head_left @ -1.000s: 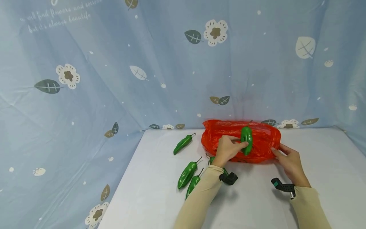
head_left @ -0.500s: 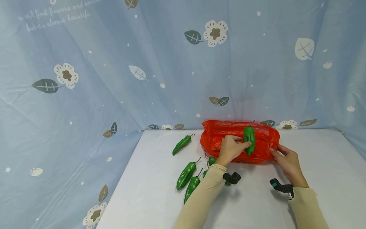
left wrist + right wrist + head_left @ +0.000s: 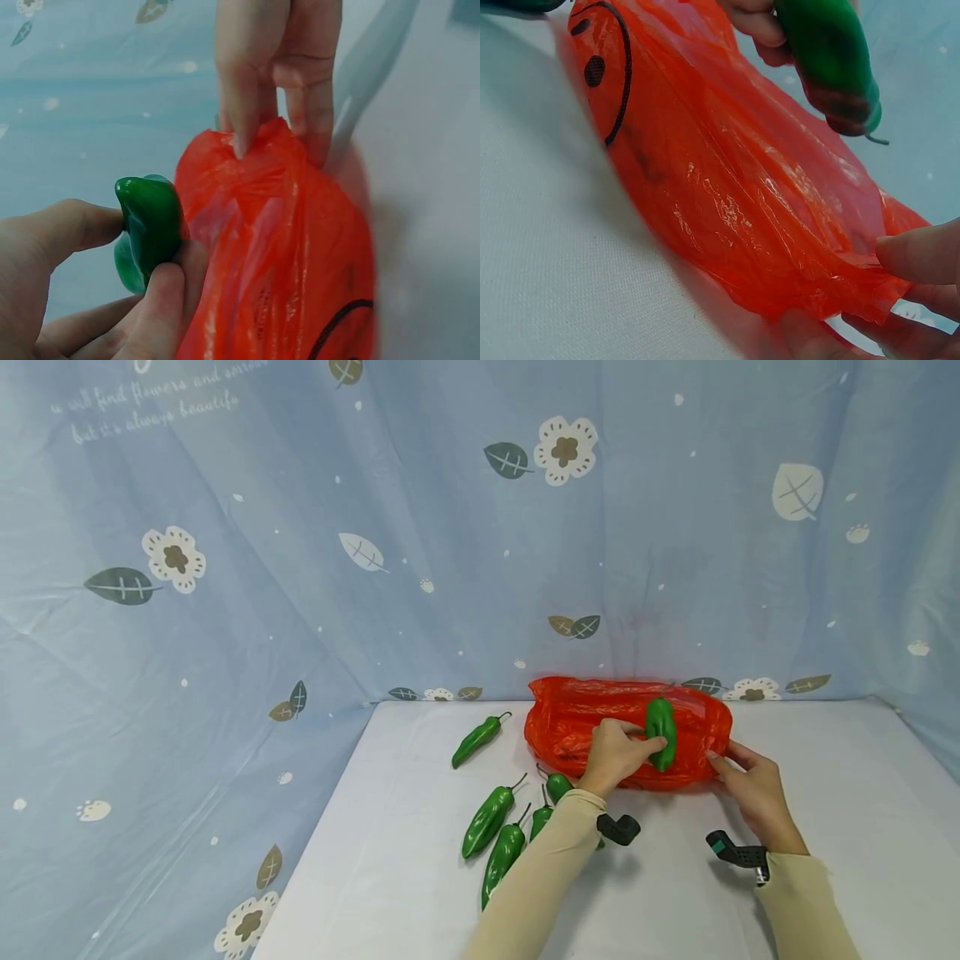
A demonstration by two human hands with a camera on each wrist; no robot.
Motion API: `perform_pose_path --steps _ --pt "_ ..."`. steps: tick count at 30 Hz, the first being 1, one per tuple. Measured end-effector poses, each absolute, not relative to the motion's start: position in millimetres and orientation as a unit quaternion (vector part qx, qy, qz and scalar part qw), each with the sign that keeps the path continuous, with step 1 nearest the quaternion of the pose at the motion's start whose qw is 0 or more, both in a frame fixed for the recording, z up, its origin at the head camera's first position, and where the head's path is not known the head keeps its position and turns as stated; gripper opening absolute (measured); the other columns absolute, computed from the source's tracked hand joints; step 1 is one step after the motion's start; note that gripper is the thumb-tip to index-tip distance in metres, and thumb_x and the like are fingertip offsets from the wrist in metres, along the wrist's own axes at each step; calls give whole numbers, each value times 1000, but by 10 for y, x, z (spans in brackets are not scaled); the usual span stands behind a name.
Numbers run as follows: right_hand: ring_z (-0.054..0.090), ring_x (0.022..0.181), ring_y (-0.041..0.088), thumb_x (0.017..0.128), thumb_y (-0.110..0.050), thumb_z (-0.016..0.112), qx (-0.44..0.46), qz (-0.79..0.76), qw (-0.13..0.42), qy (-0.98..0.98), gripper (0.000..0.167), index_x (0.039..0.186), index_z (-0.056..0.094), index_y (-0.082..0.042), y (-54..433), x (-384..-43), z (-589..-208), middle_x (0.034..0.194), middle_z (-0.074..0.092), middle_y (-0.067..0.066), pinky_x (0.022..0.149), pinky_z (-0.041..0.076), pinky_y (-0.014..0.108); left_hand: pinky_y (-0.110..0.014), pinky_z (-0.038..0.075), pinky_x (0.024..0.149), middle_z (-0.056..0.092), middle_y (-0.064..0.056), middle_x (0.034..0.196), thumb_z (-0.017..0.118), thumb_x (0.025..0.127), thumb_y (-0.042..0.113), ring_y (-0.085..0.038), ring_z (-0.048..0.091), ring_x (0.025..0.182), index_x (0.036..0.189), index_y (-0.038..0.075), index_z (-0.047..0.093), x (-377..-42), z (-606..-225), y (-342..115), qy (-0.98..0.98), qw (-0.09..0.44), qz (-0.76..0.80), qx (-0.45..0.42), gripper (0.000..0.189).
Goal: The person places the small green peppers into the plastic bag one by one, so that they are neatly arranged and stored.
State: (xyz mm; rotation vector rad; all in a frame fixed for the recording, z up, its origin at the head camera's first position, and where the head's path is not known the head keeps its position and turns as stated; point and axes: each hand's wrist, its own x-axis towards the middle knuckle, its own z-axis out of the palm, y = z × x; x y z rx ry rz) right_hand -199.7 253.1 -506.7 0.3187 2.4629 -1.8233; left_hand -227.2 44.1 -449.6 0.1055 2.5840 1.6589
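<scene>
My left hand (image 3: 617, 755) grips a glossy green pepper (image 3: 661, 732) between thumb and fingers, above the red plastic bag (image 3: 581, 718). In the left wrist view this pepper (image 3: 154, 221) is seen end-on, apart from the bag (image 3: 247, 247). With thumb and fingers my right hand (image 3: 759, 787) pinches the bag's right edge. Seen from the right wrist, the bag (image 3: 727, 187) bears a printed black smile, and the pepper (image 3: 832, 60) hangs over its upper side with its thin stem pointing away. What lies inside the bag cannot be made out.
Several more green peppers lie on the white table (image 3: 405, 827) left of the bag: one at the back (image 3: 477, 741), another (image 3: 489, 821) nearer, and some partly hidden by my left sleeve (image 3: 536, 877). A patterned blue curtain (image 3: 450, 568) hangs behind the table.
My left hand has moved a little to the right with the pepper, along the bag. More of the peppers beside the left sleeve now show. My right hand keeps its hold on the bag.
</scene>
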Motion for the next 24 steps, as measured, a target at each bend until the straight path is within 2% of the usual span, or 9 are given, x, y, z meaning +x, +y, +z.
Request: perform_pose_path --steps 5,13,24 --pt "52 81 -20 109 -32 50 99 -595 27 797 66 160 27 3 2513 -1985 -5063 163 27 37 77 62 19 -19 41 45 68 -2 56 86 86 27 -6 54 46 104 2 81 -2291 -4552 459 844 33 534 38 32" --pt "53 81 -19 110 -34 48 100 -591 32 800 67 161 26 2 2510 -1970 -5021 164 26 36 77 62 20 -18 45 49 70 -3 57 86 86 27 -4 56 46 107 2 81 -2336 -4619 532 849 35 526 37 33" --pt "53 81 -20 110 -33 48 98 -593 29 799 66 160 27 4 2506 -1972 -5030 164 25 37 77 62 18 -18 50 55 77 -2 71 88 84 28 -3 59 54 103 4 82 -2364 -4654 620 861 41 506 13 32"
